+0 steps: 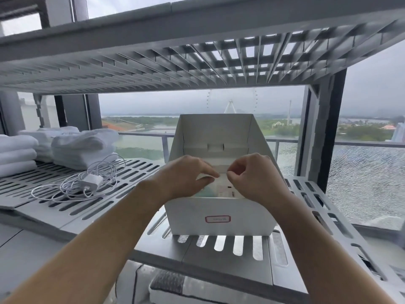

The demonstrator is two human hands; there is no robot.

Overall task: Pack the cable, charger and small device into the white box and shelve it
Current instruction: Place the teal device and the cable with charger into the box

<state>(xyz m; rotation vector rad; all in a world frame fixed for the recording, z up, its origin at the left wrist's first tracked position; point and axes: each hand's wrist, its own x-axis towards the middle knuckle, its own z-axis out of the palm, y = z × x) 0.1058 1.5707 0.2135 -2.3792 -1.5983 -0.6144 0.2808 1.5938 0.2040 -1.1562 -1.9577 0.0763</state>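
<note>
A white box (219,218) with a red-edged label stands open on the grey slatted shelf (122,207), its lid tipped up at the back. My left hand (186,174) and my right hand (249,174) reach over its front wall, fingertips nearly meeting. The left fingers pinch a small white piece (205,177); I cannot tell what it is. The right fingers are pinched together, and what they hold is hidden. Inside the box lie pale items, partly hidden. To the left, a white charger (92,182) rests on a loose coil of white cable (65,189).
Folded white towels (72,145) are stacked at the shelf's back left. Another slatted shelf (175,60) hangs close overhead. A dark upright post (328,132) stands to the right of the box. Behind is a window with cracked glass at the right.
</note>
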